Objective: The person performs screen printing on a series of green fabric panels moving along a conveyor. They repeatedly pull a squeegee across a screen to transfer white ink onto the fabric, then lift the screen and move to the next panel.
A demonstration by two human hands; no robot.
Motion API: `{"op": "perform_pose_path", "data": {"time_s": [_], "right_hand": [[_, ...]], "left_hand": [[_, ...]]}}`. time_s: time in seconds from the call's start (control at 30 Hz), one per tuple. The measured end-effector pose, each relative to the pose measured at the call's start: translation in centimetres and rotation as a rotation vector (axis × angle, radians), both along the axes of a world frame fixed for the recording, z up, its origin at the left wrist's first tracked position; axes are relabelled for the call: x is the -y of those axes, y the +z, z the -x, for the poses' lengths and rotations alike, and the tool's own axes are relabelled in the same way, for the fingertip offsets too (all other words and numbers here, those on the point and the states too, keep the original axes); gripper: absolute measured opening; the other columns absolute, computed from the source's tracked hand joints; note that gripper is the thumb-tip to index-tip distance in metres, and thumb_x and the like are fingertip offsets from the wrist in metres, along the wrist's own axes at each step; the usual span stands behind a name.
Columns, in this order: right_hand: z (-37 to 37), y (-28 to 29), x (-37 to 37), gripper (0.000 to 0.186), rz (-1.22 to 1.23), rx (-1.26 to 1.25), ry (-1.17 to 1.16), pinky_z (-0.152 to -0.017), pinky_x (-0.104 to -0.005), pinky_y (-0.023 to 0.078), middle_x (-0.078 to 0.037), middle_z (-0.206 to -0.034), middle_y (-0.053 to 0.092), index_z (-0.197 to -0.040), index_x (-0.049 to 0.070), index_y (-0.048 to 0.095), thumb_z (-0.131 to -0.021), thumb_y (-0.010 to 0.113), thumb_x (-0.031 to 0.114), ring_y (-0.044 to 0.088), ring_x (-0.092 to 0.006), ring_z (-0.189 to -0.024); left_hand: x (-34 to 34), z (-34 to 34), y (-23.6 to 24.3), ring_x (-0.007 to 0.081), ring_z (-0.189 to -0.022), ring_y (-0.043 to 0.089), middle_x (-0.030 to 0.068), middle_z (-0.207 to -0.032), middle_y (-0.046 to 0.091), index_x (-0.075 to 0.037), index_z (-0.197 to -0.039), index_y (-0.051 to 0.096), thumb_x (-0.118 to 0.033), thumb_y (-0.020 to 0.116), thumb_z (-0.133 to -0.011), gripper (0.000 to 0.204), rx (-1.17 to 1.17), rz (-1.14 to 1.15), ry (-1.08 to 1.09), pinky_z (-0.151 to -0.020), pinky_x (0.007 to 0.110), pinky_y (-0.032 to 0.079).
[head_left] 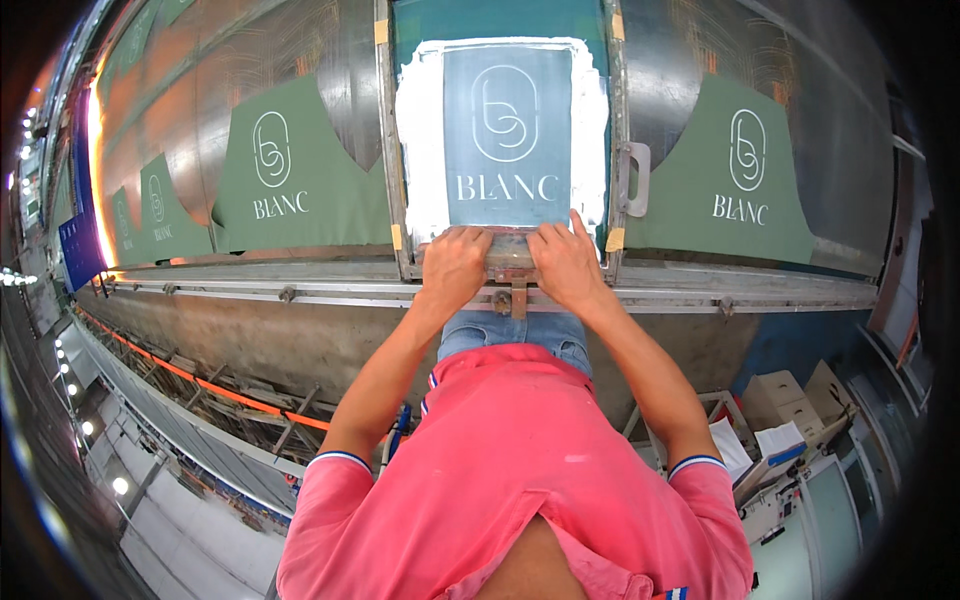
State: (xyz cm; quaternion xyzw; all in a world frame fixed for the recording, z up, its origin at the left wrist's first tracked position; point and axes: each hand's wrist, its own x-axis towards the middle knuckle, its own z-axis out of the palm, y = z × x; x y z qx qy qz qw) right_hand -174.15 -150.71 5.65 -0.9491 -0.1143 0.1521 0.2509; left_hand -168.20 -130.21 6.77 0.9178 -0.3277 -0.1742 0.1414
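A screen-printing frame [393, 150] lies on the long table in front of me. White ink [425, 130] borders its greyish-blue mesh window, which carries a looped emblem and lettering [505, 110]. Along the frame's near end, my left hand [457, 265] and my right hand [568, 265] are curled side by side over a squeegee [512, 248]. Only the short stretch of its bar between the hands shows; the blade is hidden. One finger of my right hand points up along the white ink.
Green fabric pieces with white prints lie left [290, 175] and right [725, 180] of the frame on the shiny table. A pale handle [635, 180] juts from the frame's right side. A metal rail [700, 292] runs along the table's near edge. Cardboard boxes [790, 405] stand behind at lower right.
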Motion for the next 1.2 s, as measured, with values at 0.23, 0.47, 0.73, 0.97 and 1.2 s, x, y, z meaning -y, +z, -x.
{"op": "perform_pose_path", "data": {"time_s": [0.23,0.47,0.73,0.97,1.2], "right_hand": [[-5.5,-3.9,8.6,0.044,0.159,0.412,-0.821,-0.098,-0.0471,0.043,-0.018,-0.118,0.065,-0.123,0.006,0.064,-0.090,0.067,0.035,0.060,-0.0353,-0.113],[-6.2,-4.1,10.9,0.029,-0.268,0.305,-1.028,-0.077,-0.0402,0.052,-0.017,-0.089,0.072,-0.105,0.000,0.070,-0.094,0.061,0.026,0.069,-0.0300,-0.081],[-12.3,-1.5,-7.4,0.025,-0.411,0.303,-1.024,-0.077,-0.0360,0.050,-0.014,-0.089,0.071,-0.102,0.001,0.070,-0.096,0.060,0.024,0.066,-0.0246,-0.082],[-16.2,-5.8,-23.9,0.026,-0.514,0.253,-1.073,-0.076,-0.0371,0.051,-0.016,-0.085,0.071,-0.098,-0.002,0.070,-0.093,0.063,0.022,0.068,-0.0276,-0.081],[-17.5,-6.9,-26.4,0.026,-0.453,0.268,-1.046,-0.073,-0.0403,0.050,-0.019,-0.084,0.070,-0.099,-0.002,0.069,-0.093,0.063,0.023,0.067,-0.0321,-0.078]], "left_hand": [[0.5,-1.2,0.5,0.0303,-0.088,0.070,0.0118,-0.094,0.072,-0.006,-0.102,0.071,-0.006,0.066,-0.071,0.031,0.216,0.047,-0.068,-0.072,0.043,0.055],[-2.4,0.0,1.4,0.0322,-0.074,0.070,0.0124,-0.087,0.072,-0.010,-0.093,0.072,-0.006,0.061,-0.072,0.024,-0.011,0.055,0.040,-0.063,0.045,0.055],[-19.2,-5.1,3.2,0.0290,-0.081,0.070,0.0066,-0.094,0.073,-0.012,-0.097,0.072,-0.004,0.063,-0.068,0.032,0.046,0.023,0.098,-0.067,0.042,0.055],[-34.9,-10.2,2.0,0.0292,-0.083,0.070,0.0091,-0.092,0.073,-0.010,-0.098,0.071,-0.002,0.062,-0.067,0.033,0.053,-0.008,0.054,-0.071,0.040,0.054],[-37.6,-11.0,0.8,0.0310,-0.081,0.068,0.0107,-0.086,0.071,-0.006,-0.097,0.071,-0.002,0.062,-0.067,0.031,0.003,-0.041,0.048,-0.071,0.042,0.053]]}}
